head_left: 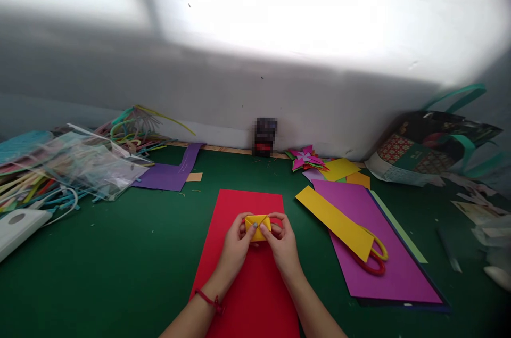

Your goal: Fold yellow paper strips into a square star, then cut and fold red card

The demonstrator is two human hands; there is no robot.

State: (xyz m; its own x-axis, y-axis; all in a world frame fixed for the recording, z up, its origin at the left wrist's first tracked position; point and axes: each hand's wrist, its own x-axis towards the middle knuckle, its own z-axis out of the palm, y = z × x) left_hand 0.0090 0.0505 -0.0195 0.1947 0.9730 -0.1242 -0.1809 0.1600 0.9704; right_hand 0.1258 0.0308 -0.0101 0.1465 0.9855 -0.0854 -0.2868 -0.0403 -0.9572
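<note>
You hold the yellow packet [257, 219] in front of you, over the upper half of the red sheet [255, 295], its long axis running left to right and its creased face turned up toward you. Fold lines slant inward from its upper corners toward the middle. Your left hand [237, 239] and right hand [282, 239] are both closed in a pinch on its two ends, thumbs on the near face, fingers curled around the sides and behind. Whether the packet touches the sheet, you cannot tell. The sheet's long edges run away from you, narrowing toward the wall [223, 93]. You have broad open room on the green surface [131, 269] to the left; on the right, a narrower gap separates the red sheet from the flat purple sheet [387, 279]. A smooth yellow strip [331, 221] lies aslant there, covering much of the scissors [376, 273], whose looped red and yellow handles stick out. Beyond, against the wall, sit pointed, folded paper stars [305, 158]; far left, crinkled clear plastic [107, 167] covers thin coloured strips [35, 181].
</note>
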